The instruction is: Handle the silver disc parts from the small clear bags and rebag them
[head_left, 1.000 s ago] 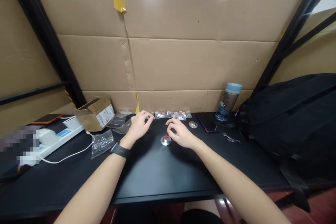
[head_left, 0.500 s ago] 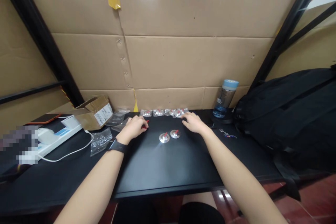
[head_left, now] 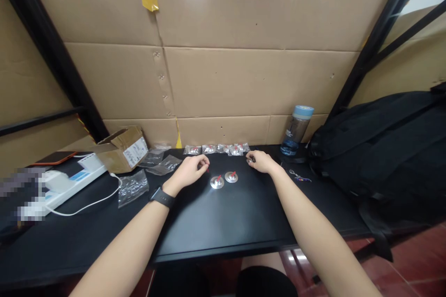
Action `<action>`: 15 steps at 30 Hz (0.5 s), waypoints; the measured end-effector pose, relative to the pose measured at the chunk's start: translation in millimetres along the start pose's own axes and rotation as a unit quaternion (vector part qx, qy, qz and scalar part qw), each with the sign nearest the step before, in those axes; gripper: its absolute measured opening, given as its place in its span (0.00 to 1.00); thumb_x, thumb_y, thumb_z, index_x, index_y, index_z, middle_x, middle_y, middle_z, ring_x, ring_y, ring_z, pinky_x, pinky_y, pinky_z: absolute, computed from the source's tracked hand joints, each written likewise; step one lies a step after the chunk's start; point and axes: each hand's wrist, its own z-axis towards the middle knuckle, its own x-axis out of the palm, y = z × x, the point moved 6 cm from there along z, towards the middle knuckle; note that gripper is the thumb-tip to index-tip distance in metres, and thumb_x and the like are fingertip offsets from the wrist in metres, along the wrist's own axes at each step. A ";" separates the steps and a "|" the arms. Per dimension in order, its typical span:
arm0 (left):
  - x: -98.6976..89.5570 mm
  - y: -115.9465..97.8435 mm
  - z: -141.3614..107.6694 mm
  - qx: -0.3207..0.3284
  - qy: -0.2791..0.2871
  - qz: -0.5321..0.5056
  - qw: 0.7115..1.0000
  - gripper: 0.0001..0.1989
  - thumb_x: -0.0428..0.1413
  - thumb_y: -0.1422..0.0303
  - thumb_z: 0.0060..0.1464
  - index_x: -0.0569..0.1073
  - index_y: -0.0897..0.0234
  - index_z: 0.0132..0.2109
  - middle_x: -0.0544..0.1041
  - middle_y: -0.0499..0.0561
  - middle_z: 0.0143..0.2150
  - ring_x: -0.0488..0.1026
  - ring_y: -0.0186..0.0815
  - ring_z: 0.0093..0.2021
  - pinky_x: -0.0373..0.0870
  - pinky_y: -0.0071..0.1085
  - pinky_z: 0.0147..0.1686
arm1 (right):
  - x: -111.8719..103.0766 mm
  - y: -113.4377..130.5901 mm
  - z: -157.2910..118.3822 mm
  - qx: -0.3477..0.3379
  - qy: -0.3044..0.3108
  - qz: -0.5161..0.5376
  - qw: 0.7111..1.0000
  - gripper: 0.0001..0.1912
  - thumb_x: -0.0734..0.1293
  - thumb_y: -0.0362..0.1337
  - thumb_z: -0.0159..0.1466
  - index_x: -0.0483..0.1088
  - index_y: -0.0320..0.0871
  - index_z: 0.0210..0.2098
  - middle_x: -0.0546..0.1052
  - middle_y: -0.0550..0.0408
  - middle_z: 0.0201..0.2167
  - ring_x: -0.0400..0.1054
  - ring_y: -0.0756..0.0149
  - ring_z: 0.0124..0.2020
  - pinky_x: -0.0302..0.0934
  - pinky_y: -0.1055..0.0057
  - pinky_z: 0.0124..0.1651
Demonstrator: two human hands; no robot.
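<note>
Two small metal finger cymbals (head_left: 217, 182) with red straps lie on the black table (head_left: 223, 222), the second cymbal (head_left: 231, 177) just right of the first. My left hand (head_left: 190, 170), with a dark watch on its wrist, hovers left of them. Its thumb and fingers pinch a thin red cord, whose end hangs below the fingertips. My right hand (head_left: 261, 161) is to their right, fingers curled together; a small dark or shiny bit shows at the fingertips, too small to name. Along the back, several bagged cymbals (head_left: 209, 149) lie in clear plastic.
Empty plastic bags (head_left: 133, 187) and an open cardboard box (head_left: 121, 151) are at the left, beside a white power strip (head_left: 78, 176) with a cable. A water bottle (head_left: 296, 132), a keyring (head_left: 299, 176) and a black backpack (head_left: 383, 148) occupy the right. Cardboard (head_left: 223, 79) walls the back.
My left hand has moved right and lifted a red cord toward the cymbals. My right hand has curled its fingers and shifted slightly right. The two loose cymbals stay put.
</note>
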 end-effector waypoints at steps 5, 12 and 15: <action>14.1 3.6 -2.9 0.014 0.033 0.073 0.997 0.10 0.53 0.70 0.59 0.76 0.57 0.46 0.81 0.49 0.45 0.77 0.40 0.47 0.68 0.34 0.48 | -8.6 24.9 -6.8 -0.072 -0.036 0.038 0.996 0.20 0.71 0.36 0.59 0.75 0.47 0.51 0.73 0.45 0.57 0.66 0.49 0.57 0.59 0.54 0.56; 10.1 -17.0 -4.2 0.056 0.083 0.067 0.993 0.12 0.52 0.68 0.60 0.78 0.56 0.47 0.81 0.50 0.42 0.77 0.37 0.42 0.68 0.31 0.45 | -8.8 87.1 -29.7 -0.263 0.077 0.187 0.943 0.17 0.74 0.37 0.56 0.79 0.44 0.46 0.81 0.51 0.43 0.73 0.62 0.40 0.65 0.69 0.45; -10.2 -3.1 -6.4 -0.004 0.051 0.146 0.988 0.12 0.54 0.69 0.58 0.79 0.54 0.46 0.82 0.52 0.46 0.76 0.44 0.48 0.66 0.40 0.51 | -7.4 98.6 -33.2 -0.259 0.085 0.201 0.941 0.10 0.71 0.31 0.57 0.81 0.41 0.38 0.82 0.51 0.36 0.73 0.66 0.34 0.64 0.73 0.39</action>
